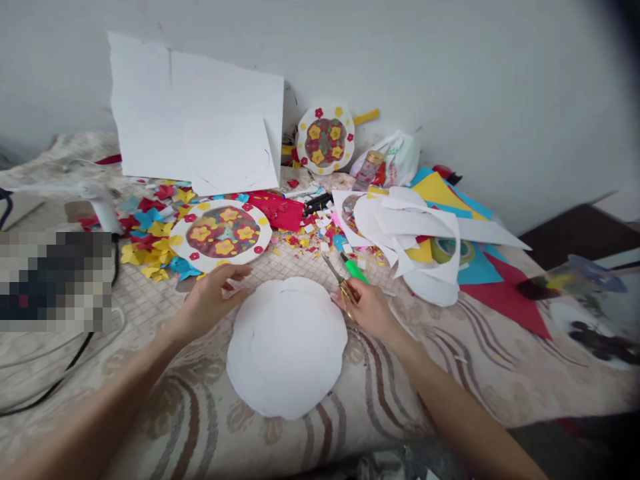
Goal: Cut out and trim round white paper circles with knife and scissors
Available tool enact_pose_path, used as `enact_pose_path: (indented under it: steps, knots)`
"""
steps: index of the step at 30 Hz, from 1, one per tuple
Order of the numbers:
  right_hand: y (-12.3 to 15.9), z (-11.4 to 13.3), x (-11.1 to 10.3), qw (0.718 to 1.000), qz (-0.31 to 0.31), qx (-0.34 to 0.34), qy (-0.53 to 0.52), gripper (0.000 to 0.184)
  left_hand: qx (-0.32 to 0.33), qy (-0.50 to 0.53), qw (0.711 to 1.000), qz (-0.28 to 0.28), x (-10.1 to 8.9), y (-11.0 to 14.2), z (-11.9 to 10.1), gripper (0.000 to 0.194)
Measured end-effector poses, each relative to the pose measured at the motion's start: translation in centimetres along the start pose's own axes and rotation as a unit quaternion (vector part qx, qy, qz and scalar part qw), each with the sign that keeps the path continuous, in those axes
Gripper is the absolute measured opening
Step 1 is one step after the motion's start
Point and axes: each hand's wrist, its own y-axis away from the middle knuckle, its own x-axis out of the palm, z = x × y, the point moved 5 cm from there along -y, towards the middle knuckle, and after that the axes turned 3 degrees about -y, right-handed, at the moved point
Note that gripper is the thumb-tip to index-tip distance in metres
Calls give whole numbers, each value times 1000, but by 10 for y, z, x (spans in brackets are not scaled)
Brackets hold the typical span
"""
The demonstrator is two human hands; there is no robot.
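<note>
A white scalloped paper disc (287, 347) lies flat on the patterned cloth in front of me. By its upper left edge is my left hand (215, 293), fingers apart and holding nothing. My right hand (370, 308) grips a pair of gold-handled scissors (345, 287) beside the disc's right edge, blades pointing away from me. A bright green stick-like tool (356, 270) lies just beyond that hand; its kind is unclear. Behind the left hand rests a white scalloped frame with paper flowers (223, 230), its patterned centre bearing yellow flowers.
Folded paper flowers (155, 247) are heaped at left, near a white lamp-like stand (100, 207). White paper offcuts (400, 223) and coloured sheets (500, 287) spread to the right. A white board (195, 120) and a flower-decorated fan (325, 139) lean against the wall.
</note>
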Motion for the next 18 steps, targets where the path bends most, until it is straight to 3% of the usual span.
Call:
enact_pose_path:
  steps: [3,10,14,18]
  knots:
    - [4,6,-1,995,-24,-19,95,35,7,-8,1000,-6,3,-2,-18,41]
    - [9,20,2,972,19,-66,226,33,5,31,992,123,47,-35,-68,47]
    - [10,22,1,967,31,-61,244,36,-8,27,983,181,72,-52,-78,49]
    - [11,23,-2,967,44,-66,241,38,-20,25,977,209,77,-59,-80,41]
